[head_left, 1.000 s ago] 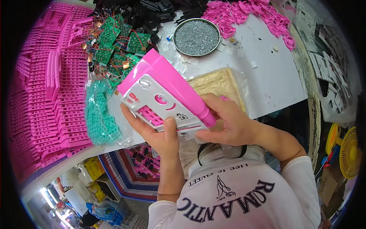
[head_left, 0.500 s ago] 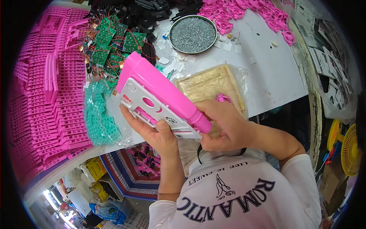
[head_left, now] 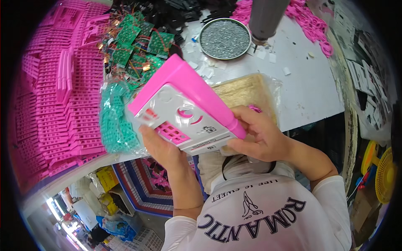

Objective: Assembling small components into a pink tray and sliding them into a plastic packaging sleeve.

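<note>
Between my two hands is a pink plastic housing (head_left: 184,79) with a white printed faceplate (head_left: 167,106) on its near side, held tilted above the table edge. A block of pink keys (head_left: 172,133) shows through the faceplate's opening. My left hand (head_left: 164,148) is closed on the housing's lower left edge, its thumb against the faceplate. My right hand (head_left: 260,134) grips the narrow right end between thumb and fingers. Behind the housing lies a yellowish pad (head_left: 247,90) in clear plastic, with a small pink part (head_left: 254,108) on it.
Stacked pink panels (head_left: 54,104) fill the left. Green circuit boards (head_left: 127,37) with wires lie beside bagged teal keypads (head_left: 119,121). A round tin of screws (head_left: 225,38) stands behind. A grey cylindrical tool with a thin tip (head_left: 268,21) hangs at the top. White parts (head_left: 366,79) lie right.
The housing has turned so its white faceplate and pink keys show more fully. My hands have shifted slightly right with it. The grey cylindrical tool has come into view at the top.
</note>
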Demonstrator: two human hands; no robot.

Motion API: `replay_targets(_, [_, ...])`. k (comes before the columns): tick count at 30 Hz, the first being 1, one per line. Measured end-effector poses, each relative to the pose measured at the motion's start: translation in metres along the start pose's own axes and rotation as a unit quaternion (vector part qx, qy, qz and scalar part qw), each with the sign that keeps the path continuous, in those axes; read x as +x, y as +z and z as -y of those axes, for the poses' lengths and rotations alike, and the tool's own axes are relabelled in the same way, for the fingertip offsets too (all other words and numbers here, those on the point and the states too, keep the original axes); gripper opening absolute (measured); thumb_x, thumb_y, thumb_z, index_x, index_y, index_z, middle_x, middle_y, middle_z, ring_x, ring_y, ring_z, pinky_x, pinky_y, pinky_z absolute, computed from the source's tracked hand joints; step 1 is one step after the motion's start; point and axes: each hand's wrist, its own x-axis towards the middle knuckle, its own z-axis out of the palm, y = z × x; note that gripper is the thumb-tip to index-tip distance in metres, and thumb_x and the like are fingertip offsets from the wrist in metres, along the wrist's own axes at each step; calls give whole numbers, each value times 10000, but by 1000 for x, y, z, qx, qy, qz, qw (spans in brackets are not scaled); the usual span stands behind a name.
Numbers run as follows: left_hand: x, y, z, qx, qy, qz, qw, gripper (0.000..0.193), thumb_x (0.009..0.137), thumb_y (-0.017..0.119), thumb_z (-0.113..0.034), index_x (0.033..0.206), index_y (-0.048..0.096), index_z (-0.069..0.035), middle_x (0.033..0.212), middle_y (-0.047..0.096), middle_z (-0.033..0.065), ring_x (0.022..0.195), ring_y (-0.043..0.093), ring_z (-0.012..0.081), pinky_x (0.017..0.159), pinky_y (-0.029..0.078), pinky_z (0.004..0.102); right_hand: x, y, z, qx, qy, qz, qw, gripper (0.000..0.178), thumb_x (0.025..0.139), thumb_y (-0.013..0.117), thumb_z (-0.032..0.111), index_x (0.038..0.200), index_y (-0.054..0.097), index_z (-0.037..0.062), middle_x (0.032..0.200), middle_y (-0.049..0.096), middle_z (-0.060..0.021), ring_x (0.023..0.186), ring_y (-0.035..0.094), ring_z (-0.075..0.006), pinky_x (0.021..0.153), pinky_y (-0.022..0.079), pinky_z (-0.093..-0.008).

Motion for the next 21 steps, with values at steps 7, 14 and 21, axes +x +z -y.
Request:
replay_targets(7, [17,3,6,-21,0,117,993,492,1123,341,-375,1353,539,12,1195,685,126,1127,659,205,963,528,340,-10,-4,-6,7,4,-28,1000,574,934,654,-8,1446,397,-49,1343,564,-116,1245,561,-151,1067,444,-317])
replay_targets(14, [-23,5,16,73,49,70,994,494,1131,290,-347,1201,601,30,1069,689,127,965,663,174,860,533,327,-10,-7,2,82,12,-92,992,510,954,613,-36,1427,423,-19,1353,563,-115,1258,571,-149,1073,461,-297])
replay_targets(21, [-21,-1,13,179,145,112,967,476,1114,332,-340,1200,591,50,1042,685,123,900,670,185,819,546,331,-22,-9,-11,126,19,-64,990,491,953,619,-46,1408,436,-21,1300,597,-111,1246,583,-159,1066,479,-311])
